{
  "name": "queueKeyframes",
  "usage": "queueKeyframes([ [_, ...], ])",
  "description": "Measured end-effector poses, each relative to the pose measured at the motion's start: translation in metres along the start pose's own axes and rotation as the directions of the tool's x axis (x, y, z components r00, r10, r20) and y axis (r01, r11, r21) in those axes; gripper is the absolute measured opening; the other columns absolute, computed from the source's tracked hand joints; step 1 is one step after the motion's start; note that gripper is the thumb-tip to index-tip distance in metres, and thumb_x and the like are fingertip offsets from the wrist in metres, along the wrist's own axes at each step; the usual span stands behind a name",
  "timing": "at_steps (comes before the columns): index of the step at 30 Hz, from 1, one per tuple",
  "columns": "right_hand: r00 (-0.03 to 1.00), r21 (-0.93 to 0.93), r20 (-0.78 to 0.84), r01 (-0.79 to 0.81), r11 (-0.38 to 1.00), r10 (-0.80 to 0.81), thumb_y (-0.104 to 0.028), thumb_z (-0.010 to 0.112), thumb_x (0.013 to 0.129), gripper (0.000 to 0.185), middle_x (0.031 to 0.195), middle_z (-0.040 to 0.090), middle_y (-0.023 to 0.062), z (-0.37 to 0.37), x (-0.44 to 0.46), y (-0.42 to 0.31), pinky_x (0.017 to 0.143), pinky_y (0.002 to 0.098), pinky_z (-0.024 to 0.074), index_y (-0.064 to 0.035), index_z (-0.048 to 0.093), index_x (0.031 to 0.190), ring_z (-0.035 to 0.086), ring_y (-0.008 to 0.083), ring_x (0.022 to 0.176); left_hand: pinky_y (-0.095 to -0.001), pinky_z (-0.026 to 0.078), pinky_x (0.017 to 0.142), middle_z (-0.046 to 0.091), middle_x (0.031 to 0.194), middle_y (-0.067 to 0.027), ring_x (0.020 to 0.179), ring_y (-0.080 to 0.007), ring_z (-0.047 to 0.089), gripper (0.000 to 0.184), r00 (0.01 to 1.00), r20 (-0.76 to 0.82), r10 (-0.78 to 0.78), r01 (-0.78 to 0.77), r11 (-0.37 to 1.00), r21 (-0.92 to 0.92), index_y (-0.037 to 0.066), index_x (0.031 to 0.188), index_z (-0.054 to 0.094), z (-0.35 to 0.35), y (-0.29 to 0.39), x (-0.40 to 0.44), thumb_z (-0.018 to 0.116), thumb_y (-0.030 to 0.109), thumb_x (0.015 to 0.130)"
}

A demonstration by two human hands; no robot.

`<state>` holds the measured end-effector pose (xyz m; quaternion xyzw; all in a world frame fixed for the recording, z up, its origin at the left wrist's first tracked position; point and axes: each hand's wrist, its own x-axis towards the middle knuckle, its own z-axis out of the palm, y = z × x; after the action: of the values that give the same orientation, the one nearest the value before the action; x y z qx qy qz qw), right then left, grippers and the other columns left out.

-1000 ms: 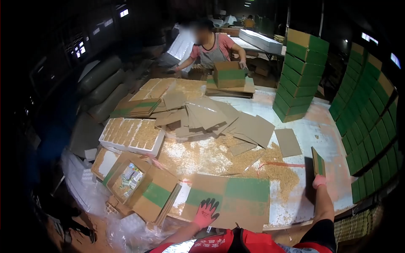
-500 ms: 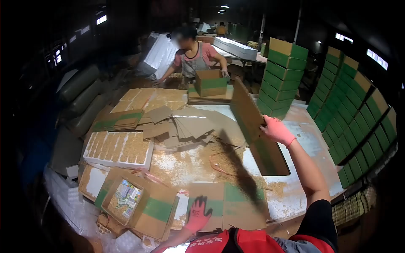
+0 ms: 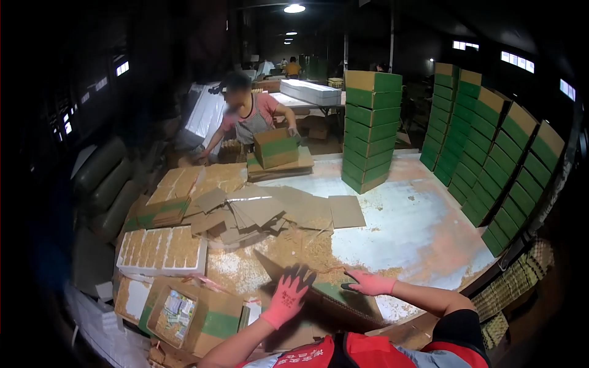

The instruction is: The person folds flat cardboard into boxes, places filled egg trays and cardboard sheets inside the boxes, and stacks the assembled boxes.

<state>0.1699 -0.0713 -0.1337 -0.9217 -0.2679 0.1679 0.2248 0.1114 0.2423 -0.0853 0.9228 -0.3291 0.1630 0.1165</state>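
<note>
My left hand (image 3: 287, 299), in a pink glove with dark fingertips, has its fingers spread against a tilted flattened cardboard carton (image 3: 340, 306) with a green band. The carton's left end rises beside the fingertips. My right hand (image 3: 372, 283), in a matching glove, reaches left over the carton's far side with fingers apart; whether they touch it I cannot tell. More flat cardboard (image 3: 288, 336) lies under my left wrist. To the left stands an open carton (image 3: 195, 306) with small printed packets (image 3: 179, 310) and grainy tan filling inside.
A white foam tray (image 3: 199, 257) filled with tan grain and loose cardboard sheets (image 3: 300, 205) lie on the table (image 3: 392, 227). Green-banded boxes (image 3: 371, 132) stand stacked at the back, with more stacks (image 3: 491, 153) at right. Across the table a person (image 3: 251, 113) touches a carton (image 3: 276, 147).
The flattened carton came down from upright at right to a tilt before me. My right hand moved down and left; my left hand rose slightly. The view shifted right.
</note>
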Motion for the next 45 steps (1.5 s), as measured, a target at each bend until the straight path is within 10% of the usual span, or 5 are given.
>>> queueKeyframes([
  [8,0.998,0.554,0.049,0.002,0.833,-0.036,-0.034,0.065,0.089,0.072,0.14,0.05,0.0183,-0.036,0.023,-0.041,0.107,0.0338,0.0364,-0.0011,0.035,0.145,0.046,0.0233,0.129,-0.0497,0.026,0.113,0.035,0.147,-0.0172,0.138,-0.036,0.03,0.069,0.975,0.214,0.053,-0.062,0.997,0.036,0.011,0.14,0.043,0.019,-0.016,0.024,0.068,0.02,0.076],
  [16,0.861,-0.286,-0.206,0.402,0.87,-0.466,-0.024,0.066,0.081,0.057,0.116,0.059,0.0184,-0.079,0.064,-0.105,0.089,0.0415,0.048,-0.0097,0.047,0.133,0.058,0.0349,0.107,-0.0414,0.038,0.101,0.052,0.105,-0.009,0.11,-0.0286,0.049,0.029,0.77,0.16,0.618,-0.61,0.786,-0.1,0.013,0.105,0.058,-0.027,0.02,0.027,0.056,0.009,0.076],
  [24,0.97,-0.646,-0.177,0.012,0.763,-0.165,-0.017,0.057,0.081,0.023,0.083,0.065,0.0108,-0.056,0.065,-0.068,0.066,0.0405,0.0527,-0.0058,0.054,0.101,0.066,0.0292,0.079,-0.0417,0.035,0.108,0.055,0.126,-0.0122,0.122,-0.031,0.049,0.036,0.825,0.548,0.138,0.142,0.887,-0.438,0.014,0.118,0.061,-0.096,-0.077,-0.058,0.054,0.028,0.086],
  [28,0.981,-0.759,-0.046,0.088,0.645,-0.188,-0.012,0.055,0.084,0.025,0.083,0.068,0.0104,0.005,0.054,-0.116,0.062,0.0371,0.0548,-0.0002,0.059,0.105,0.069,0.0259,0.08,-0.0642,0.02,0.11,0.044,0.141,-0.0203,0.129,-0.0416,0.041,0.062,0.891,0.418,-0.178,0.09,0.971,0.223,0.009,0.136,0.048,-0.053,0.013,-0.062,0.05,0.049,0.089],
  [45,0.605,0.078,-0.784,-0.128,0.989,0.14,-0.019,0.059,0.084,0.054,0.136,0.036,0.0262,0.054,0.063,-0.106,0.11,0.0555,0.0226,-0.0055,0.043,0.134,0.032,0.0415,0.13,-0.0487,0.022,0.115,0.034,0.147,-0.023,0.138,-0.0403,0.03,0.07,0.998,0.053,-0.035,0.05,0.952,-0.303,-0.001,0.142,0.033,0.0,-0.034,-0.006,0.053,0.044,0.092],
])
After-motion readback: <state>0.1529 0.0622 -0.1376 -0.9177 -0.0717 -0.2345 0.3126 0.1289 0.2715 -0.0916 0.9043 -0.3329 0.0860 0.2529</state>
